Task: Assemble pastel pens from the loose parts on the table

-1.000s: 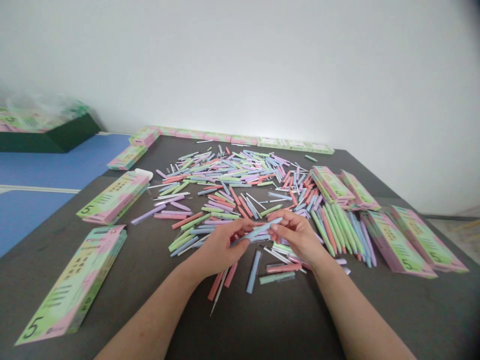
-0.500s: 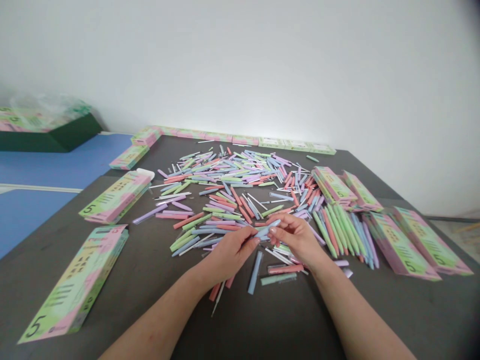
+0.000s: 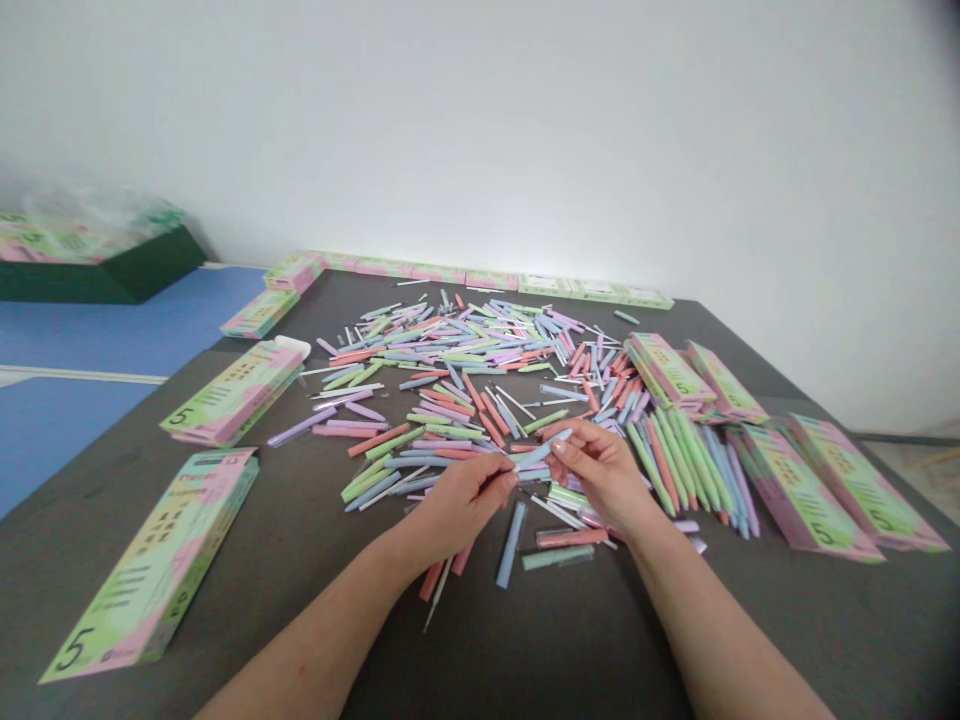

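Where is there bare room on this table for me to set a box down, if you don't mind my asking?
Bare dark tabletop lies between the front-left box and the left hand. A second patch lies between the right hand and the front-right box. The middle is crowded with pastel pens.

A pale blue pen [image 3: 541,451] stands out among pastel pink, green and lilac pens [image 3: 450,400] on a charcoal table [image 3: 750,640]; pink-and-green boxes [image 3: 154,565] bear a black 5, beside a dark green case [image 3: 105,270] at upper left.
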The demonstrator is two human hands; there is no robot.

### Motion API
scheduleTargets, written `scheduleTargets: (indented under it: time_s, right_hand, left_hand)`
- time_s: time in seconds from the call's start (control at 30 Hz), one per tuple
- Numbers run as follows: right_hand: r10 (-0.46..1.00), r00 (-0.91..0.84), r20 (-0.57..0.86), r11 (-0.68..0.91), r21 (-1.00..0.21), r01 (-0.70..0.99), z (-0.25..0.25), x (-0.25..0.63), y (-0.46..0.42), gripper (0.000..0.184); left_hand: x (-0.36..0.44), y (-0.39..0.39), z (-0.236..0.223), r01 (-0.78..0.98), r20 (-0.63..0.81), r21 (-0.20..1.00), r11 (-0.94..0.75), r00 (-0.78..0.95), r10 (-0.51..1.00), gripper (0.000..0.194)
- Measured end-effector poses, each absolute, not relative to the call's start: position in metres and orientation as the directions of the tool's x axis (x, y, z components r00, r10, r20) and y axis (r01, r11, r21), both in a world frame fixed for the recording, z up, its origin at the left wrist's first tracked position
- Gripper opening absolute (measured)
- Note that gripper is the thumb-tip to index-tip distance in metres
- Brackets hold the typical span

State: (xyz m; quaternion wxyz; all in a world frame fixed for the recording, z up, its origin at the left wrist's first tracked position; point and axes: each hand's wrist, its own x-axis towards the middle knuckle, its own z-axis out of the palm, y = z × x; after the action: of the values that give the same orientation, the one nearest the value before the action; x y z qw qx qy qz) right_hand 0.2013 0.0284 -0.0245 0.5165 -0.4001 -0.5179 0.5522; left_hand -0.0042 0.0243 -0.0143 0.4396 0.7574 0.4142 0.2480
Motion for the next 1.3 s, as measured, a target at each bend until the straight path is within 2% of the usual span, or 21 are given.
scheduleTargets:
  time_s: [0.17,0.4,0.57,0.7,0.9,1.17,1.3]
  right_hand:
    - [0.993,-0.07,0.094,0.081,-0.982,-0.168,-0.018,0.201,0.028,0.016]
    - [0.984,0.151,0.094,0.14,-0.933,-0.331,-0.011,0.202,0.032,0.013]
    - [0.992,0.127,0.01,0.064,-0.899,-0.433,-0.009,0.203,0.034,0.013]
    - [0.999,0.0,-0.045,-0.04,-0.89,-0.453,-0.01,0.198,0.032,0.015]
    - [0.99,-0.136,-0.048,-0.096,-0.921,-0.379,-0.014,0.19,0.026,0.017]
    - [0.98,-0.197,-0.038,-0.073,-0.982,-0.176,-0.019,0.184,0.023,0.021]
    - [0.982,-0.185,-0.028,-0.055,-0.988,-0.143,-0.023,0.182,0.023,0.021]
  left_hand:
    - [-0.004,0.024,-0.014,0.402,0.005,0.876,-0.266,0.544,0.839,0.029]
    - [-0.007,0.023,-0.015,0.348,-0.036,0.92,-0.18,0.532,0.846,0.03]
    - [-0.008,0.025,-0.014,0.353,-0.041,0.918,-0.179,0.534,0.844,0.03]
    - [-0.008,0.024,-0.012,0.339,-0.043,0.926,-0.166,0.531,0.846,0.029]
    - [-0.007,0.022,-0.011,0.341,-0.021,0.921,-0.189,0.529,0.848,0.029]
    - [-0.006,0.023,-0.011,0.385,0.003,0.89,-0.246,0.533,0.846,0.026]
    - [-0.006,0.024,-0.008,0.409,0.013,0.87,-0.276,0.54,0.842,0.022]
